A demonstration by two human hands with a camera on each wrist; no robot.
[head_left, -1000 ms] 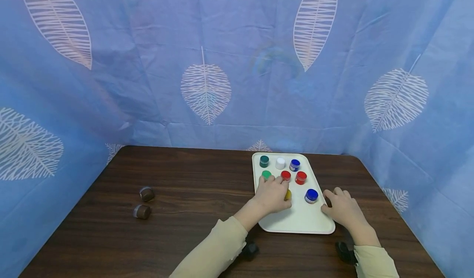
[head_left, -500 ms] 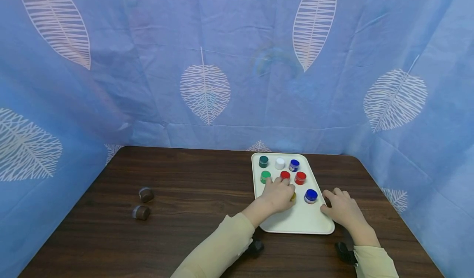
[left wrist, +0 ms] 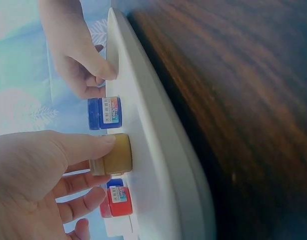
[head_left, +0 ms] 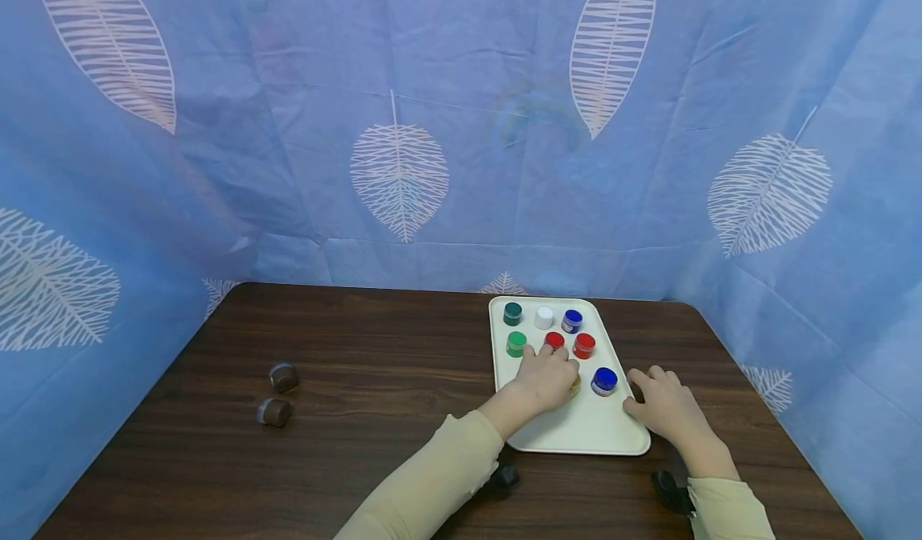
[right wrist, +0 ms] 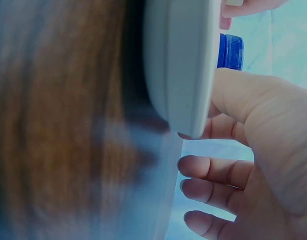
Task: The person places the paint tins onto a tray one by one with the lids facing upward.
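Note:
On the white tray point(head_left: 576, 436), my left hand point(head_left: 542, 380) pinches an ochre-yellow paint jar point(left wrist: 118, 154) between thumb and fingers, its base close to the tray floor. A blue paint jar point(head_left: 604, 381) stands just right of that jar. Two red paint jars point(head_left: 584, 346) sit beyond the left hand, one partly hidden behind its fingers. My right hand point(head_left: 670, 404) grips the tray's right edge. In the right wrist view its thumb point(right wrist: 238, 95) lies over the rim and the index finger is at the outer side; the other fingers are apart from it.
A green jar point(head_left: 516, 344), a dark green jar point(head_left: 512, 314), a white jar point(head_left: 543, 318) and another blue jar point(head_left: 572, 322) stand farther back on the tray. Two brown jars point(head_left: 275, 412) lie at the left of the dark wooden table point(head_left: 360, 348). A blue cloth point(head_left: 461, 124) hangs behind.
My left hand has shifted a little to the right with the yellow jar, bringing it nearer the blue jar. The green jar shows more fully now. The right hand has stayed in place.

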